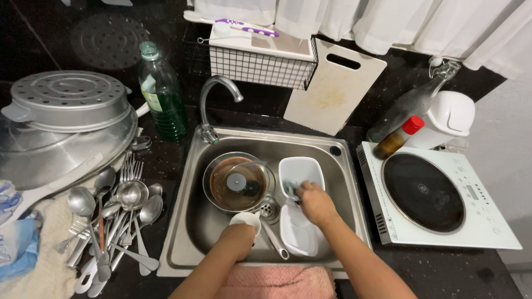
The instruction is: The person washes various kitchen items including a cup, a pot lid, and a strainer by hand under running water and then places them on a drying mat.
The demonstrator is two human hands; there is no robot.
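Nearest the camera, a pink towel (277, 281) is draped over the front edge of a steel sink (183, 221). Inside it, the left hand (239, 232) is closed around a small white cup (245, 220) near the drain. Just to its right, the right hand (316, 202) is clenched on something small, unclear what, pressed into a white rectangular container (302, 169) lying directly ahead, long axis front to back.

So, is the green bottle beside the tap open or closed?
Closed. The green bottle stands upright on the dark counter left of the tap, and a pale cap sits on its neck.
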